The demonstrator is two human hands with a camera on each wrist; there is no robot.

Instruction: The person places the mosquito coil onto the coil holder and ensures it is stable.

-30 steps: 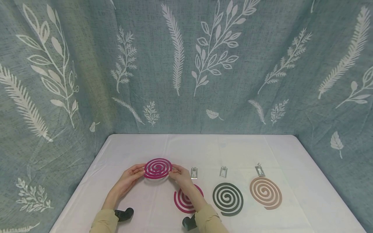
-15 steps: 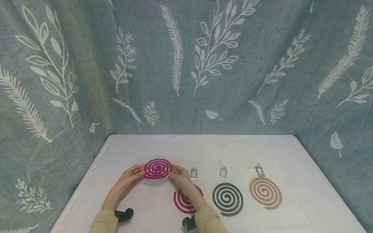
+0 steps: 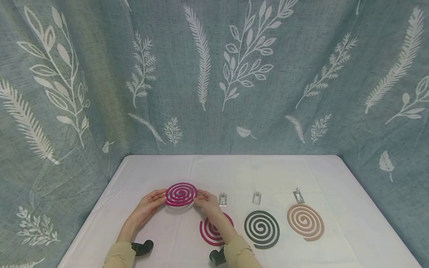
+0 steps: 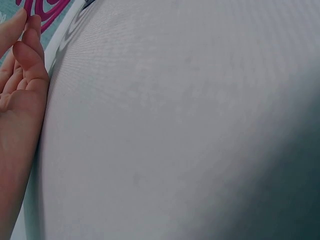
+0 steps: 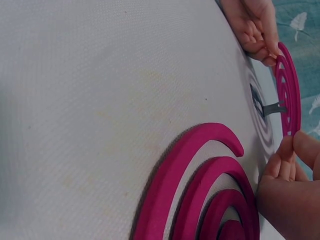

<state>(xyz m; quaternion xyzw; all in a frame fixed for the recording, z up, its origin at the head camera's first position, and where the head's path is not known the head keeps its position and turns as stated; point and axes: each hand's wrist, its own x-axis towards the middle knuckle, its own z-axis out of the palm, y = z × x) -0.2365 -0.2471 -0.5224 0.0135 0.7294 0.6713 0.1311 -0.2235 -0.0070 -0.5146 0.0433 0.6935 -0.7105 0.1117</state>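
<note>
A magenta mosquito coil (image 3: 181, 193) is held level just above the table by its two sides. My left hand (image 3: 145, 208) pinches its left edge and my right hand (image 3: 207, 204) its right edge. In the right wrist view, a grey metal stand (image 5: 274, 107) rises from the table to the coil's middle; whether it is fixed in the coil cannot be told. A second magenta coil (image 5: 175, 165) lies flat below my right forearm, which partly covers it in the head view. The left wrist view shows only a corner of the held coil (image 4: 47, 22).
To the right lie a dark green coil (image 3: 260, 225) and a tan coil (image 3: 304, 219). Behind the coils are three small metal stands, on the left (image 3: 223, 199), in the middle (image 3: 256, 198) and on the right (image 3: 298, 195). A patterned curtain (image 3: 214, 141) encloses the white table (image 3: 161, 167).
</note>
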